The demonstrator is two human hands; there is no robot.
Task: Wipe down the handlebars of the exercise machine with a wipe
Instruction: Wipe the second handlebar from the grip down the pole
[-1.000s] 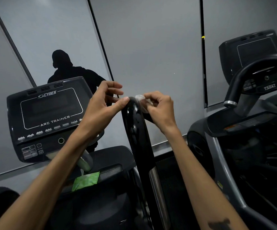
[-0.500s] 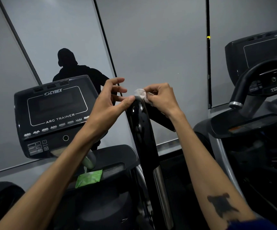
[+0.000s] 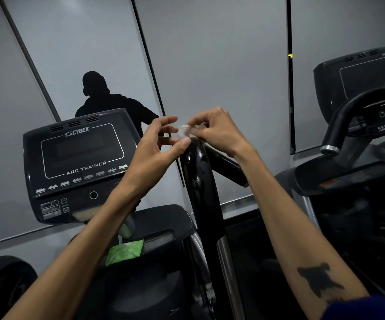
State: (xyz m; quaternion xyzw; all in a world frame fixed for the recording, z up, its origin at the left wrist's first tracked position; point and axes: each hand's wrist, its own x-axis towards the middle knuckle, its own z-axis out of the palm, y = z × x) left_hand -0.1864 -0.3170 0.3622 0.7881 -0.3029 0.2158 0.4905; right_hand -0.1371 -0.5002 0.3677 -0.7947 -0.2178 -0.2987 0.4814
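A glossy black handlebar (image 3: pixel 199 181) rises upright in the middle of the head view, wet-looking near its rounded top. A small crumpled white wipe (image 3: pixel 185 131) sits just above that top. My right hand (image 3: pixel 219 130) pinches the wipe from the right. My left hand (image 3: pixel 156 146) is beside it on the left, thumb resting against the handlebar's tip, fingers spread and touching the wipe's edge.
The Cybex Arc Trainer console (image 3: pixel 78 162) stands to the left. A green wipe packet (image 3: pixel 125 250) lies on the machine's tray below it. A second machine with a curved black handlebar (image 3: pixel 353 112) stands at the right. A grey wall with a dark reflection lies behind.
Both hands have risen slightly with the wipe, from the side of the handlebar's tip to just above it. The camera has tilted a little, shifting the scene rightward.
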